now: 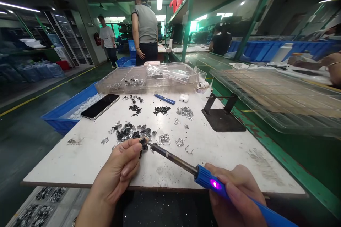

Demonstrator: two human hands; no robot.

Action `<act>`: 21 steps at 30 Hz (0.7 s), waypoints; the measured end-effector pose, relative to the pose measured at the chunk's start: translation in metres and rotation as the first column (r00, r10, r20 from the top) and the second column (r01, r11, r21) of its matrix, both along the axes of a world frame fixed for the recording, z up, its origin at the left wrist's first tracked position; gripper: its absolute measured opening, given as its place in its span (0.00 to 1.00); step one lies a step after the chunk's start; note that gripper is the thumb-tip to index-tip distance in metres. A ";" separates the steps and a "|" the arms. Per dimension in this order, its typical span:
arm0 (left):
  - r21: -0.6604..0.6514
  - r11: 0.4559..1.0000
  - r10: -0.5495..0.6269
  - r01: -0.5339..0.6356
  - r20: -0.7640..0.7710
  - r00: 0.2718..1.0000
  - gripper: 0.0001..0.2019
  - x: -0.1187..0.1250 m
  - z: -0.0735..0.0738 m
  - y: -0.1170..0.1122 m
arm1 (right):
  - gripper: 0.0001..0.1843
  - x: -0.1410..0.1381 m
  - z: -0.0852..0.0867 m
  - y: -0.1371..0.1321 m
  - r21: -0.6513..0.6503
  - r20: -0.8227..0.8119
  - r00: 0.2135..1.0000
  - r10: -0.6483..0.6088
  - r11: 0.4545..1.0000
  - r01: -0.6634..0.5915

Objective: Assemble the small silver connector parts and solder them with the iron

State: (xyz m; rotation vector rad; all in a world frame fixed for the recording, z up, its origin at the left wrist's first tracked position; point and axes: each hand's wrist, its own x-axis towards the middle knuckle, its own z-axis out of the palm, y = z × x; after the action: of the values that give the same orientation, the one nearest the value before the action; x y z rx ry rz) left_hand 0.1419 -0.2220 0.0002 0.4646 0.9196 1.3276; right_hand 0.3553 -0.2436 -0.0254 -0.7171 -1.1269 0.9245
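Observation:
Between the thumb and fingers of my left hand is a small black part, pinched above the white table; the fingers cover much of it. My right hand is wrapped round the blue handle of a soldering iron with a lit purple light. The iron's tip points left and meets, or comes very close to, the black part. Just beyond my left hand lies a heap of black and silver parts. Small metal pieces are piled to the right of that heap.
Farther back on the table are a phone, a blue tool, a white earbud case and a black stand. A clear divided box stands behind. A blue bin sits left. Other people are in the background.

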 end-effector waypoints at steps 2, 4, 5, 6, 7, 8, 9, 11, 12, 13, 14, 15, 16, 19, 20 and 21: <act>-0.002 1.000 0.009 -0.009 -0.015 1.000 0.15 0.000 0.000 0.000 | 0.06 -0.003 0.000 0.000 -0.003 -0.012 0.999 -0.035 0.999 0.035; -0.009 1.000 0.007 -0.008 -0.024 1.000 0.15 0.000 0.000 0.000 | 0.05 -0.005 0.001 -0.001 -0.005 -0.035 0.998 -0.051 0.999 0.051; -0.013 1.000 0.005 -0.005 -0.026 1.000 0.15 0.000 0.000 0.001 | 0.06 -0.006 0.002 -0.001 0.000 -0.041 0.998 -0.057 0.998 0.057; -0.017 1.000 0.001 -0.002 -0.028 1.000 0.15 0.000 0.000 0.001 | 0.07 -0.006 0.003 -0.001 0.005 -0.046 0.997 -0.057 0.998 0.058; -0.018 1.000 0.002 -0.003 -0.029 1.000 0.15 0.001 0.001 0.001 | 0.07 -0.006 0.004 -0.001 0.005 -0.052 0.997 -0.051 0.999 0.051; -0.021 1.000 0.004 -0.005 -0.029 1.000 0.15 0.001 0.001 0.001 | 0.06 -0.006 0.004 -0.001 -0.004 -0.059 0.997 -0.040 0.999 0.040; -0.023 1.000 0.007 -0.008 -0.026 1.000 0.15 0.001 0.002 0.001 | 0.06 -0.005 0.004 -0.001 -0.014 -0.070 0.997 -0.027 1.000 0.026; -0.030 0.999 0.015 -0.016 -0.017 1.000 0.15 0.002 0.002 0.001 | 0.06 -0.004 0.004 0.000 -0.030 -0.094 0.996 0.007 0.999 -0.010; -0.033 0.999 0.020 -0.021 -0.013 1.000 0.15 0.002 0.002 0.002 | 0.07 -0.004 0.004 0.000 -0.036 -0.107 0.994 0.018 0.999 -0.022; -0.037 0.999 0.025 -0.025 -0.011 1.000 0.15 0.002 0.002 0.002 | 0.08 -0.003 0.003 0.000 -0.037 -0.119 0.993 0.025 0.999 -0.030; -0.040 0.999 0.027 -0.027 -0.013 1.000 0.15 0.002 0.002 0.002 | 0.08 -0.003 0.003 0.000 -0.034 -0.131 0.991 0.031 0.999 -0.036; -0.040 0.999 0.030 -0.030 -0.017 0.999 0.15 0.002 0.002 0.002 | 0.07 -0.002 0.002 0.000 -0.031 -0.144 0.989 0.036 0.999 -0.041; -0.041 0.999 0.030 -0.031 -0.023 0.999 0.16 0.002 0.002 0.001 | 0.06 -0.002 0.002 0.000 -0.027 -0.157 0.987 0.041 0.999 -0.046; -0.045 0.999 0.021 -0.023 -0.036 0.999 0.16 0.002 0.003 0.000 | 0.04 -0.002 0.002 -0.001 -0.014 -0.203 0.977 0.066 0.997 -0.071; -0.046 0.999 0.018 -0.020 -0.038 0.999 0.16 0.002 0.004 -0.001 | 0.04 -0.002 0.002 -0.001 -0.015 -0.216 0.974 0.072 0.997 -0.077; -0.046 0.999 0.015 -0.017 -0.040 0.999 0.16 0.002 0.004 -0.001 | 0.05 -0.002 0.002 -0.001 -0.018 -0.224 0.972 0.075 0.997 -0.082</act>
State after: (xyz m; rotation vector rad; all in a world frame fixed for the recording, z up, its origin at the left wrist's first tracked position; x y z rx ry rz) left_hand 0.1438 -0.2229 0.0040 0.4497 0.9867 1.3127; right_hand 0.3528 -0.2444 -0.0235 -0.5772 -0.9499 1.0618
